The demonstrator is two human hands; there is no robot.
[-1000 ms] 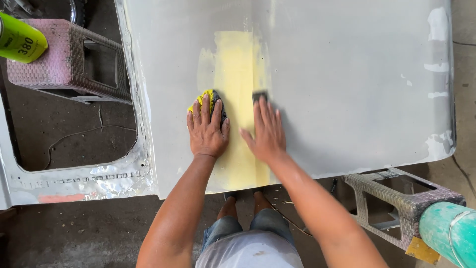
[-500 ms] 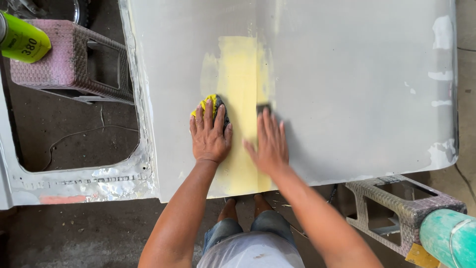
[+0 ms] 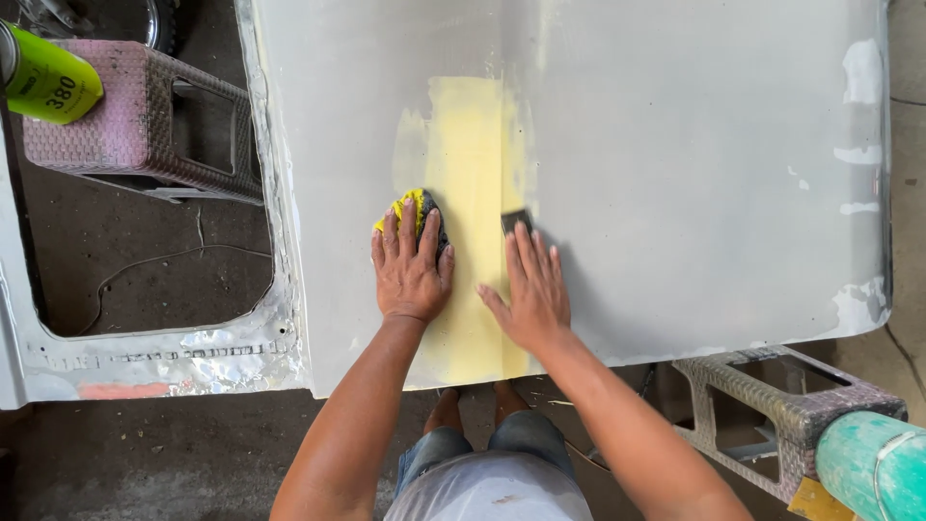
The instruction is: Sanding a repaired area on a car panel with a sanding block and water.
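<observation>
Pressing flat on the big grey car panel [image 3: 675,174], the left hand [image 3: 410,265] covers a soft, squishy yellow sponge [image 3: 410,205] at its 12 o'clock, while the right hand [image 3: 531,289], fingers spread, pins a small, stiff dark block [image 3: 516,220] by the yellow patch [image 3: 473,145].

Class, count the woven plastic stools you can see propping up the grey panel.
2: a pink stool at upper left, a grey stool at lower right. Others may be hidden beneath the panel.
</observation>
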